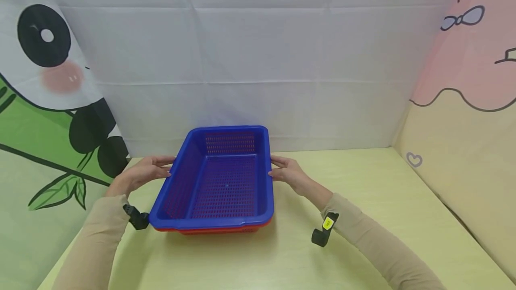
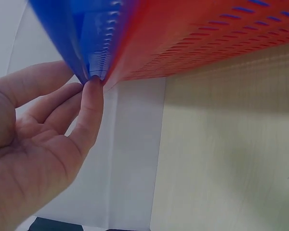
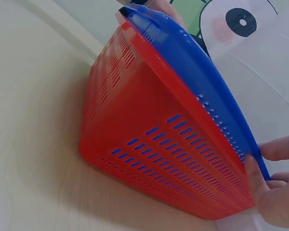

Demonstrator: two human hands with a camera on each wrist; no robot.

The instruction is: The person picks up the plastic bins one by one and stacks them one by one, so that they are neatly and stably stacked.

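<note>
A blue plastic basket (image 1: 225,187) with slotted walls sits nested inside a red basket (image 3: 120,106) on the table. From the head view, only a thin strip of the red one shows under the blue rim at the front. On the left long side, my left hand (image 1: 145,173) pinches the blue rim, a fingertip tucked beneath its edge near the red wall in the left wrist view. Across from it, my right hand (image 1: 291,174) holds the right rim, fingers above and below the blue edge (image 3: 253,149) in the right wrist view.
The pale wooden table (image 1: 354,187) meets a white cloth backdrop (image 1: 258,57) behind the baskets. Printed cartoon panels stand at both sides, a panda panel (image 1: 52,88) left and a pink-and-cream one (image 1: 463,147) right. Each wrist wears a small black camera (image 1: 321,236).
</note>
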